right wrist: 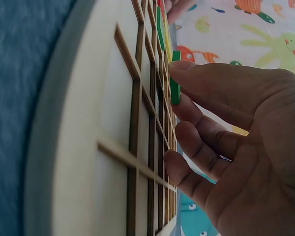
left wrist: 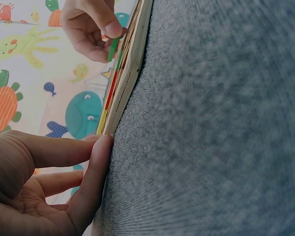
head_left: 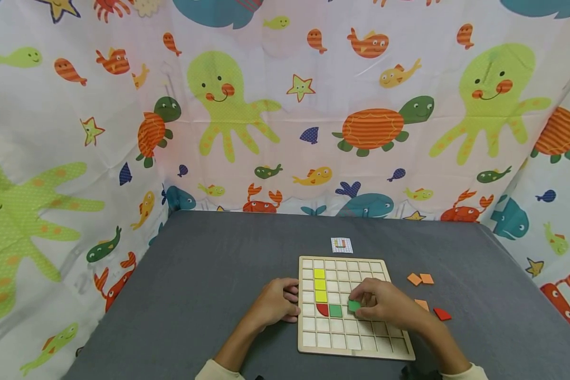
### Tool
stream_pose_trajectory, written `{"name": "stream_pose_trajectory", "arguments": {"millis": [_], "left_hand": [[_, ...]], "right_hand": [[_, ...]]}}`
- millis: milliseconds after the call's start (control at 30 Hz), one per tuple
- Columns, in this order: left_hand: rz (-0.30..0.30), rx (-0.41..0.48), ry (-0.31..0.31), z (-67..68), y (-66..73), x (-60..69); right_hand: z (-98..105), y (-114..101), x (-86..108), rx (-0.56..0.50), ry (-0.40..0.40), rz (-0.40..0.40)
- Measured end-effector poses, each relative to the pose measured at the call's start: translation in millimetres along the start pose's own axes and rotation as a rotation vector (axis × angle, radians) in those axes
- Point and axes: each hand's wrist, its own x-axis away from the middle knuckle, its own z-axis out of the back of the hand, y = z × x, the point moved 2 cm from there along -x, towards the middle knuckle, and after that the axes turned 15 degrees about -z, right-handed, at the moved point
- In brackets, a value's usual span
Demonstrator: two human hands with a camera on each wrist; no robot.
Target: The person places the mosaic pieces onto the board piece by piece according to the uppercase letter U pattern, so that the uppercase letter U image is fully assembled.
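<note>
1. Thumb and finger of the right hand (head_left: 385,302) pinch a green square (head_left: 353,305) over the grid, apparently by its edges to keep its underside clear.
2. Bent fingers of the left hand (head_left: 273,302) grip the board (head_left: 356,354) at its left edge, seemingly steadying it.
3. Yellow squares (head_left: 320,285), a red quarter-round (head_left: 322,310) and another green square (head_left: 335,311) sit in cells.
4. Beyond, a patterned card (head_left: 342,245) lies in easy sight; orange pieces (head_left: 426,278) wait rightward, probably for reach.

Smooth, matt wood forms the grid board (head_left: 337,340); rough-looking matt cloth covers the counter (head_left: 237,253). The printed curtain (head_left: 290,121) looks like smooth, creased fabric, the small card (head_left: 342,245) like paper.
</note>
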Motion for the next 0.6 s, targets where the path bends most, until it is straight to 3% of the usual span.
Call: {"name": "stream_pose_trajectory", "arguments": {"millis": [333,600], "left_hand": [[-0.003,0.004,-0.001,0.0,0.0,0.1],[-0.003,0.004,-0.003,0.2,-0.3,0.2]], "right_hand": [[-7.1,-7.9,-1.4,0.012,-0.034,0.021],[-9.0,-10.4,-2.4,0.089,-0.003,0.036]]}}
